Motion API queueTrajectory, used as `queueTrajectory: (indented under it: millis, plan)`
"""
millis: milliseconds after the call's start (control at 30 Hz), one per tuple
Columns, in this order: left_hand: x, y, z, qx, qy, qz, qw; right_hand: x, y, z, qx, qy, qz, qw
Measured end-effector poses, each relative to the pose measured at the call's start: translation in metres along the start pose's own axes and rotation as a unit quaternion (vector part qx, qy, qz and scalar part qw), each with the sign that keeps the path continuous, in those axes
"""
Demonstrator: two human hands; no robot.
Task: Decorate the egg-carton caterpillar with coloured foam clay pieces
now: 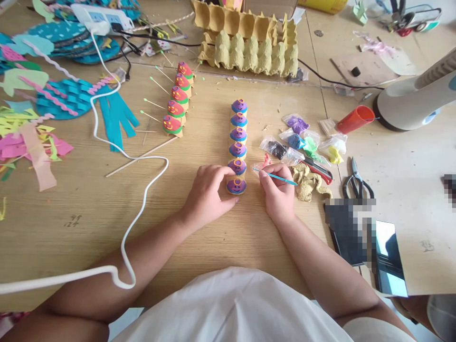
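Observation:
A strip of egg-carton cups (pixel 238 151) stands lengthwise in front of me, its domes covered in purple and blue clay with small faces and orange rings. My left hand (pixel 206 194) holds its near end, index finger against the side and thumb by the front cup. To the right of the strip, my right hand (pixel 280 192) pinches a thin blue clay-modelling tool (pixel 285 179), its tip pointing left towards the cups, apart from them. Beside that hand lie a small bag of red clay (pixel 265 161) and torn carton scraps (pixel 307 183).
A red-and-green carton strip (pixel 176 109) with pins beside it stands left. Bagged clay (pixel 297 124), a red cutter (pixel 318 171), scissors (pixel 356 183), a red cup (pixel 356 118) and a phone (pixel 390 259) lie right. A white cable (pixel 144 204) crosses the left side; egg cartons (pixel 256 54) sit behind.

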State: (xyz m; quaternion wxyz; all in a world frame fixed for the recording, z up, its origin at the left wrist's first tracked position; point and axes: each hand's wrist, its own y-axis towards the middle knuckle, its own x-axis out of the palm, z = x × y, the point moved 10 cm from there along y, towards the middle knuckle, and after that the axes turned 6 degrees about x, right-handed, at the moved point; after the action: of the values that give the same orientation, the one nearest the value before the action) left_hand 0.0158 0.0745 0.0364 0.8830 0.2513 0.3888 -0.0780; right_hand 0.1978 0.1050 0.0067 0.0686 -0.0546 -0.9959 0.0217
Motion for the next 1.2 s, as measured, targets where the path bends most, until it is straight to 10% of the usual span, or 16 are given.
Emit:
queueTrajectory:
  millis: [533, 867, 1067, 1200]
  plan:
    - [-0.012, 0.001, -0.02, -0.046, -0.001, 0.065, 0.997, 0.014, -0.007, -0.002, -0.061, -0.199, -0.05, 0.977]
    - [-0.01, -0.002, -0.034, -0.082, -0.151, 0.11, 0.979, 0.016, -0.003, 0.001, -0.037, -0.067, -0.06, 0.995]
    - [-0.005, -0.005, -0.043, -0.156, -0.309, 0.15, 0.926, 0.019, -0.007, -0.005, -0.024, -0.021, -0.064, 0.997]
    - [0.013, -0.01, -0.051, -0.243, -0.467, 0.157, 0.836, 0.019, -0.008, -0.001, -0.001, 0.009, -0.07, 0.997]
